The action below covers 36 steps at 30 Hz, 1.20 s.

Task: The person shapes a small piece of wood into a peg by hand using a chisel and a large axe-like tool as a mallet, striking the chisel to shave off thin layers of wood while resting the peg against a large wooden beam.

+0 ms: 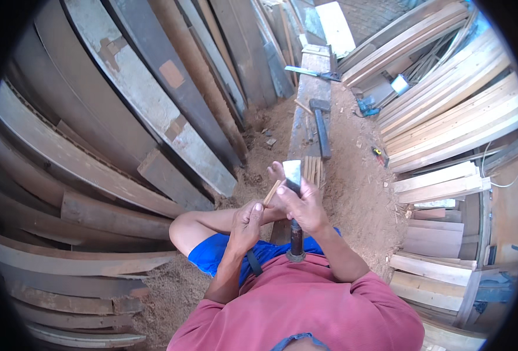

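Note:
My right hand (307, 209) is closed around a wide chisel (296, 237), its pale blade pointing away from me and its dark handle end close to my shirt. Between the fingers of my left hand (247, 227) is a small wooden peg (272, 193), tilted up beside the chisel. The peg's far end comes close to my right hand; I cannot tell if they touch. Just beyond, several slim wooden sticks (314, 168) lie side by side on a narrow plank bench (305, 131). Farther along the bench rests a hammer (322, 130) with a dark head.
A handsaw (311, 72) lies across the bench's far part. Long boards (136, 76) lean on the left, and stacked pale planks (446, 111) line the right. On the sawdust-covered floor (367, 199) are a teal power tool (366, 107) and a small yellow-and-red tool (380, 156).

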Tool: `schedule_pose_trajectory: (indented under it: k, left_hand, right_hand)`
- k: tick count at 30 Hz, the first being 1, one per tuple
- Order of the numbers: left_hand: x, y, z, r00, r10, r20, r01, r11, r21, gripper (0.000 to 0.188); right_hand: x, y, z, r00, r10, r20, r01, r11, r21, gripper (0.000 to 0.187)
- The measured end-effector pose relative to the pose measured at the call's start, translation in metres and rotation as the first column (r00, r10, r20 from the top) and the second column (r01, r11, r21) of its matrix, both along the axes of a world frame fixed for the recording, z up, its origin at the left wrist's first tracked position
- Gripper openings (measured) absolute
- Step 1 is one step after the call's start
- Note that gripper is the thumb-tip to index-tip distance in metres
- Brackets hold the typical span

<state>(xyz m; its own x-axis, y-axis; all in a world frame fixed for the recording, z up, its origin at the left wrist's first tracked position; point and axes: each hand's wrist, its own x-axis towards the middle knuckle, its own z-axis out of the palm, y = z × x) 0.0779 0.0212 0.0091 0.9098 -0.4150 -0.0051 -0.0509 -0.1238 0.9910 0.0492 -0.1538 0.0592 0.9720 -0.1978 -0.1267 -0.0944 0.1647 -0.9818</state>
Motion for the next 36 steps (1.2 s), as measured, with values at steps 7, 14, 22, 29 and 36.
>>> schedule_pose_trajectory:
  k: [7, 14, 22, 29, 36]
  left_hand:
    - [-0.001, -0.017, -0.001, 0.984, -0.118, 0.135, 0.126, 0.991, -0.050, 0.023]
    - [-0.011, -0.001, -0.010, 0.953, -0.220, -0.208, 0.198, 0.973, -0.122, 0.024]
    - [-0.010, -0.008, -0.011, 0.689, -0.423, -0.589, 0.007, 0.816, -0.578, 0.021]
    - [-0.016, -0.020, -0.028, 0.897, -0.194, -0.396, 0.074, 0.951, -0.299, 0.028]
    - [-0.014, -0.014, -0.023, 0.782, -0.352, -0.515, 0.107, 0.889, -0.445, 0.030]
  right_hand:
    - [0.011, -0.018, -0.019, 0.997, -0.054, 0.063, 0.056, 0.998, -0.027, 0.031]
    - [0.010, -0.020, -0.011, 0.992, -0.105, 0.063, 0.091, 0.976, 0.196, 0.009]
    - [0.008, -0.029, -0.031, 0.999, -0.014, 0.036, 0.008, 0.987, 0.158, 0.028]
    - [0.005, -0.028, -0.032, 0.999, -0.047, 0.023, 0.045, 0.997, 0.070, 0.012]
    - [0.006, -0.026, -0.033, 1.000, -0.003, -0.025, 0.005, 0.997, 0.078, 0.013]
